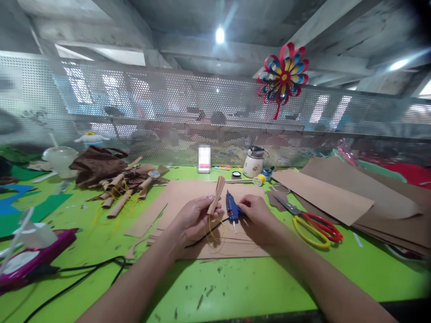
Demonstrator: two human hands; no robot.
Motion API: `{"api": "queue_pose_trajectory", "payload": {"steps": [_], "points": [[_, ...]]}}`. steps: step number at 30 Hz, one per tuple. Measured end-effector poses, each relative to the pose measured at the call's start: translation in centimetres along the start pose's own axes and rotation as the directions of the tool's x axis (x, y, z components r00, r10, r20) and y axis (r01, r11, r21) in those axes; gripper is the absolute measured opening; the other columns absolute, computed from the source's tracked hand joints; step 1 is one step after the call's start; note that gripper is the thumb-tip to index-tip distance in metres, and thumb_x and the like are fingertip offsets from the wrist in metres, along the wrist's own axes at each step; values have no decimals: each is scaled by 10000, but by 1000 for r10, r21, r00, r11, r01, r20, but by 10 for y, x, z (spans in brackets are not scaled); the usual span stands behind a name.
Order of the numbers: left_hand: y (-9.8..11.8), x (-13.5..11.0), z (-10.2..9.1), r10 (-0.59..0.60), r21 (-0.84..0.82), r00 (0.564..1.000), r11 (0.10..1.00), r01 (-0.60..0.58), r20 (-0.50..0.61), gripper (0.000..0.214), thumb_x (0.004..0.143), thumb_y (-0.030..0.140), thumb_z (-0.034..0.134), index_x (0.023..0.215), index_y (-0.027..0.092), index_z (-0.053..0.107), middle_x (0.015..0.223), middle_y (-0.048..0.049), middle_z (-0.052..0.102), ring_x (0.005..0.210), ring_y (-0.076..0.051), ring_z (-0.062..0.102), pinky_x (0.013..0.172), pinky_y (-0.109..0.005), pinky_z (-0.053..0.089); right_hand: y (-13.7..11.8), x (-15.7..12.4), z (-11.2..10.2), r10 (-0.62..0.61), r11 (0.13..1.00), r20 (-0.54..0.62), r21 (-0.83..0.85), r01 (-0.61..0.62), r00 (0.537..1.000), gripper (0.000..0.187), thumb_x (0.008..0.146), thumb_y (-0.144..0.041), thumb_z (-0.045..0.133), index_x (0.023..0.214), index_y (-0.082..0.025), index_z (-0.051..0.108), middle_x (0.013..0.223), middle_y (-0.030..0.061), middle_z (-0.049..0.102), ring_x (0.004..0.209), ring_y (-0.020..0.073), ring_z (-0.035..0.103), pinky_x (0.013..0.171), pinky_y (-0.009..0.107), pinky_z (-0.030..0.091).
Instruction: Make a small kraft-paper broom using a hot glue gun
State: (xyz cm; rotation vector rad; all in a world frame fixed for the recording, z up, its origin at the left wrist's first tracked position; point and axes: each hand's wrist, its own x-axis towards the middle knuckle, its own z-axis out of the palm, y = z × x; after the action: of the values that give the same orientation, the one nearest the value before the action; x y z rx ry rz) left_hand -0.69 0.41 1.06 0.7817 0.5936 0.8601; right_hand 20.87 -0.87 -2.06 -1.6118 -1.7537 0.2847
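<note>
My left hand (198, 215) grips a narrow pleated strip of brown paper (217, 195), held tilted with its upper end fanning out a little. Yellow thread (215, 237) hangs in loops from its lower end. Just to the right is a blue hot glue gun (232, 207), nozzle pointing away from me and a glue stick poking out at the back. My right hand (254, 210) has its fingers closed at the gun's handle. Beneath both hands lie stacked sheets of brown paper (188, 190). The gun's black cord passes below my left hand.
Scissors (311, 224) with red and yellow handles lie at right, beside large brown sheets (330, 193). Rolled paper pieces with yellow thread (123, 202) are heaped at left. A purple power strip (37, 260) sits front left. A phone (204, 159) and a jar (253, 163) stand behind.
</note>
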Motion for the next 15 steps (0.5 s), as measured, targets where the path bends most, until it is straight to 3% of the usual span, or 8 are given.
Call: {"api": "queue_pose_trajectory", "payload": {"steps": [7, 11, 15], "points": [[4, 0, -2, 0, -35, 1000, 999, 0, 20, 106, 846, 87, 563, 777, 51, 635, 714, -114, 651, 604, -116, 615, 533, -171, 518, 7, 6, -11, -82, 949, 136, -292, 120, 987, 189, 750, -114, 532, 843, -152, 692, 917, 94, 654, 926, 222, 537, 810, 302, 388], [3, 0, -3, 5, -47, 1000, 999, -4, 24, 97, 837, 106, 591, 771, 46, 629, 703, -112, 643, 592, -114, 613, 548, -177, 521, 8, -7, -10, -136, 904, 242, -366, 220, 961, 293, 683, -62, 571, 947, -154, 661, 1001, 95, 631, 985, 230, 502, 837, 298, 362], [4, 1, -4, 17, -39, 1000, 999, -16, 5, 109, 848, 102, 573, 771, 44, 626, 690, -105, 637, 575, -107, 606, 542, -173, 519, 3, -18, -3, -168, 879, 234, -404, 253, 958, 268, 747, -71, 532, 990, -145, 618, 1025, 119, 596, 982, 240, 472, 839, 323, 341]]}}
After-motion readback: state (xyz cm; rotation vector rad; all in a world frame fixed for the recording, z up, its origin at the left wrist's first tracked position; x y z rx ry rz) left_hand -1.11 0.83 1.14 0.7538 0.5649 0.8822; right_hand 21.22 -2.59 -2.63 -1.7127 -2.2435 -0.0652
